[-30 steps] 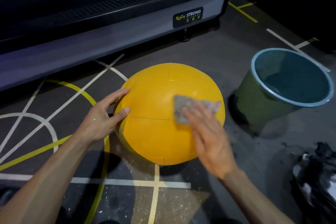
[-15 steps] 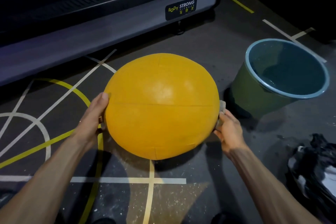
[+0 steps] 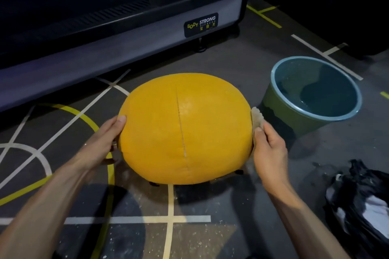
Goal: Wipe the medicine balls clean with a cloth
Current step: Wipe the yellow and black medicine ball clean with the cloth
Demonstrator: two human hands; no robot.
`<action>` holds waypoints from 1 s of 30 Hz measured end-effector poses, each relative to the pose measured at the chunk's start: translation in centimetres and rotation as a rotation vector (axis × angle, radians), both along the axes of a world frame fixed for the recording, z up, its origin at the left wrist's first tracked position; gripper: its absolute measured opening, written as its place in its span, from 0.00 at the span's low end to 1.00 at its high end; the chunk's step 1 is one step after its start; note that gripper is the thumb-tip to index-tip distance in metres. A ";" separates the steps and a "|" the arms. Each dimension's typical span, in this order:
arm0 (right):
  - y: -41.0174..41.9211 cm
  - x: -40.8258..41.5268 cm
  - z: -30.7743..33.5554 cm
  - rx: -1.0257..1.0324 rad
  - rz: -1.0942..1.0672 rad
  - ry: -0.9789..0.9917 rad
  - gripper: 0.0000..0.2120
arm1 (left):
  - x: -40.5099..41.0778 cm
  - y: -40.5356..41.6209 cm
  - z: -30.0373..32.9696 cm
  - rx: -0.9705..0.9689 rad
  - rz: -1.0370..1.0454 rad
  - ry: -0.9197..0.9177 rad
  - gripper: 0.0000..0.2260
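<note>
A big yellow medicine ball (image 3: 185,130) is held between both hands just above the dark gym floor, its stitched seam running top to bottom. My left hand (image 3: 103,143) grips the ball's left side, thumb on top and fingers under it. My right hand (image 3: 268,149) holds the right side and presses a small pale cloth (image 3: 257,116) against the ball. Most of the cloth is hidden between palm and ball.
A green bucket with a blue rim (image 3: 336,118), holding water, stands close to the right of the ball. A treadmill base (image 3: 117,48) runs along the back. A black bag (image 3: 362,200) lies at the right. Painted lines cross the floor.
My right hand has left the ball's front, where it was wiping, and gone to its right side. Both hands have lifted and turned the ball, so the seam now runs vertically.
</note>
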State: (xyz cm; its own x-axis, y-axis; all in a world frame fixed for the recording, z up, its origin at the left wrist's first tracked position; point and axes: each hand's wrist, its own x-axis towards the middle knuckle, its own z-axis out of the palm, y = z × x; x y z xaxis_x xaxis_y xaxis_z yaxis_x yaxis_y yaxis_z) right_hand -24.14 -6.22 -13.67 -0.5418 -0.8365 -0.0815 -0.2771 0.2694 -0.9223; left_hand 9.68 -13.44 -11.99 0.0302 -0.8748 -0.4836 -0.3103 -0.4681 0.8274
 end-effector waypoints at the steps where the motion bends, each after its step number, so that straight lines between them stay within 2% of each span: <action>1: -0.5 0.2 0.6 -0.011 -0.001 0.018 0.19 | 0.0 0.1 0.0 0.005 0.006 0.009 0.45; 4: -2.2 2.3 3.0 -0.162 0.081 0.153 0.19 | -0.6 -0.1 0.1 -0.002 0.033 0.025 0.42; 6: -2.6 5.0 4.0 -0.358 0.258 0.303 0.20 | -1.0 -0.3 0.0 -0.018 0.040 -0.002 0.39; 8: -2.1 7.6 3.7 -0.501 0.496 0.491 0.20 | -1.0 -0.6 0.0 -0.010 0.031 -0.038 0.42; 11: -0.3 8.3 2.1 -0.538 0.742 0.775 0.22 | -0.6 -0.7 0.0 -0.001 0.049 -0.068 0.40; 14: 1.0 5.1 1.1 -0.577 0.883 0.873 0.22 | -0.4 -0.2 -0.1 0.028 0.059 -0.074 0.36; 15: 1.0 3.9 1.0 -0.576 0.860 0.847 0.22 | -0.4 -0.2 -0.2 0.033 0.053 -0.076 0.36; 17: 0.4 2.0 0.6 -0.524 0.692 0.656 0.21 | -0.6 -0.6 -0.2 0.027 0.060 -0.083 0.38; 19: -0.7 0.4 0.5 -0.352 0.401 0.393 0.20 | -0.9 -1.1 -0.3 -0.001 0.061 -0.083 0.36; 21: -1.6 -0.5 0.7 -0.174 0.203 0.253 0.17 | -0.8 -1.1 -0.7 -0.055 0.075 -0.050 0.33; 23: -2.4 -1.6 -0.4 -0.109 0.147 0.092 0.15 | -0.2 -0.8 -1.6 -0.074 0.128 0.022 0.34; 26: -3.1 -3.3 -3.6 0.019 0.082 -0.207 0.13 | 0.5 -0.1 -3.5 0.027 0.186 0.174 0.39; 28: -3.3 -3.5 -5.6 0.138 0.046 -0.366 0.13 | 0.0 0.2 -4.4 0.075 0.199 0.282 0.34; 30: -3.4 -3.0 -5.8 0.188 0.017 -0.422 0.14 | -0.6 0.2 -4.4 0.038 0.215 0.327 0.31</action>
